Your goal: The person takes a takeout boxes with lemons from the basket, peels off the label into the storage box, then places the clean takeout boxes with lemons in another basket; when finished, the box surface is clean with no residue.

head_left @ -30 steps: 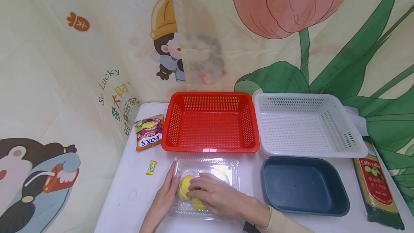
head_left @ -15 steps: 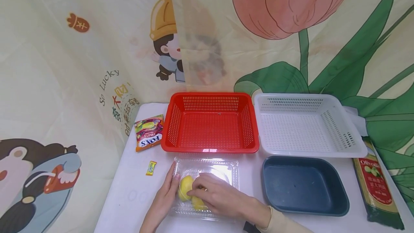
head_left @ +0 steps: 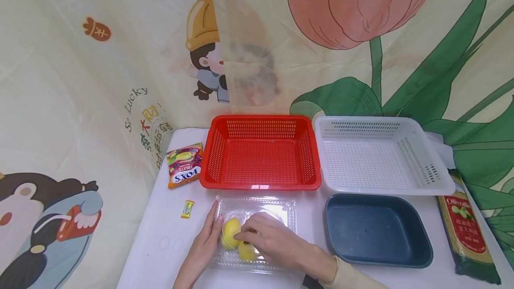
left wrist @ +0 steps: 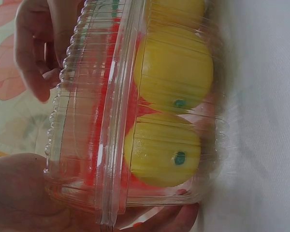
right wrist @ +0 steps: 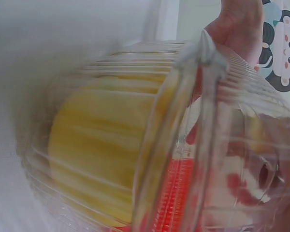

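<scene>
Left fingers (head_left: 209, 225) grip clear box (head_left: 292, 213), right fingers (head_left: 250, 237) bend loosely above; bag (head_left: 185, 164) reads "FOX'S FRUITS", packet (head_left: 467, 231) "Olivoila".

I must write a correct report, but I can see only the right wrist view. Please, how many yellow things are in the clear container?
Observer: At least three yellow things: the left wrist view shows two, plus part of another cut off by the picture's edge, inside the clear container.
Operator: Thank you. And what stands to the right of the container?
Observer: A dark blue basin, as the head view shows.
Operator: Is there also something on the other side, past the left hand?
Observer: Yes, the head view shows a small yellow packet lying there.
</scene>
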